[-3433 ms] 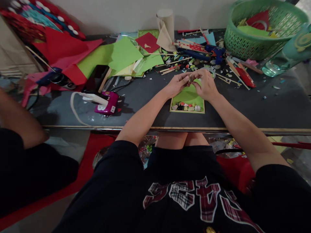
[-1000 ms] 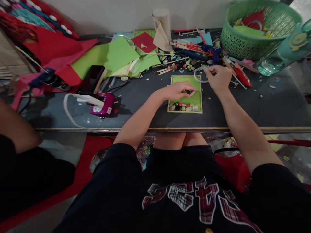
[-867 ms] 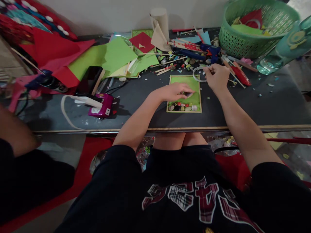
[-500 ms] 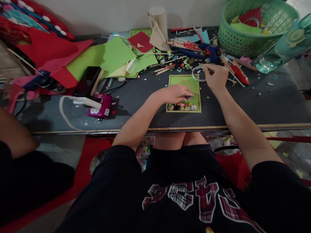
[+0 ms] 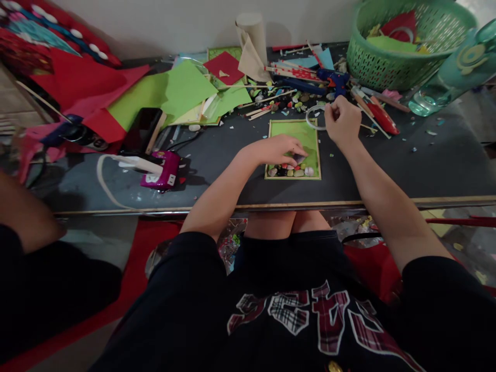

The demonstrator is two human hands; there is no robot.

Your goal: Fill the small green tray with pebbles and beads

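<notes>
A green panel with a thin pale frame (image 5: pixel 293 131) lies on the dark table near its front edge. A row of small coloured stones (image 5: pixel 298 173) runs along the panel's lower end. Over the panel, my left hand (image 5: pixel 277 150) pinches a small dark greyish piece (image 5: pixel 299 158) just above the stones. My right hand (image 5: pixel 343 122), to the right of the panel's upper corner, is closed on a roll of pale tape (image 5: pixel 313 118), whose ring sticks out to the left over the panel's edge.
Behind the panel lie loose pebbles, sticks and a blue glue gun (image 5: pixel 336 80). A green basket (image 5: pixel 387 70) and a bottle (image 5: pixel 442 82) stand back right. Coloured paper (image 5: pixel 189 88), a phone (image 5: pixel 142 126) and a purple socket block (image 5: pixel 165 173) lie left. Another person's arm (image 5: pixel 27 217) is far left.
The fingers of my right hand have curled in a little more, with the hand slightly lower. The dark piece in my left hand is tilted differently and shows more.
</notes>
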